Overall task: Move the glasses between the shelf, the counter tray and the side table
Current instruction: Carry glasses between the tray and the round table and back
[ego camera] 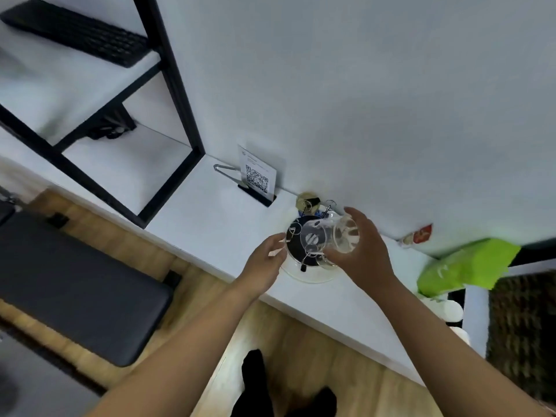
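A clear drinking glass (329, 236) lies tilted on its side in my right hand (361, 254), which grips it from the right, just above a round clear tray (307, 276) on the white counter (216, 224). The tray carries a dark round disc (296, 251) and what looks like more clear glassware, hard to make out. My left hand (266, 260) hovers at the tray's left edge with fingers apart and nothing in it. A black-framed shelf (168, 94) with white boards stands on the counter to the left.
A QR-code card (258, 176) in a black stand sits by the wall behind the tray, with small clips and a round object (307, 201) next to it. A green bag (466, 266) lies at the right. A black keyboard (78, 31) rests on the upper shelf board. A dark bench (75, 284) stands on the wooden floor.
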A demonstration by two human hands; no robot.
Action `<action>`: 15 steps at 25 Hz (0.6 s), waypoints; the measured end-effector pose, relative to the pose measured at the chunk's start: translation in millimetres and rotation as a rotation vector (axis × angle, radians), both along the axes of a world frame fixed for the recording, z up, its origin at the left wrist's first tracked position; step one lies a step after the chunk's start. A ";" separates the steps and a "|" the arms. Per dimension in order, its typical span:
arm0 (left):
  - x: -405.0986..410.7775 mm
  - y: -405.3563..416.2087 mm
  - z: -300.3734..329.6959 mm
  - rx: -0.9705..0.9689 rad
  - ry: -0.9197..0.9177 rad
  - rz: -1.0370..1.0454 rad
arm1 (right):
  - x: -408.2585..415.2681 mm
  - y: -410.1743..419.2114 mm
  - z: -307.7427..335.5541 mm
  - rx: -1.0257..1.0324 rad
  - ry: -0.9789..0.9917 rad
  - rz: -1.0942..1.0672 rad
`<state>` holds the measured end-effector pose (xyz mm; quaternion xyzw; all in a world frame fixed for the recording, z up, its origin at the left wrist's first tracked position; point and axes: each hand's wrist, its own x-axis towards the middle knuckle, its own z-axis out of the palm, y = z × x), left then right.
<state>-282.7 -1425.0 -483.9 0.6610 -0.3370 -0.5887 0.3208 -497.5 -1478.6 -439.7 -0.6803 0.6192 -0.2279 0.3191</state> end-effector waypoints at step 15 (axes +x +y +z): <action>-26.6 -26.4 -69.1 -0.049 -0.169 -0.179 | 13.5 -22.4 -85.4 -0.017 0.254 0.098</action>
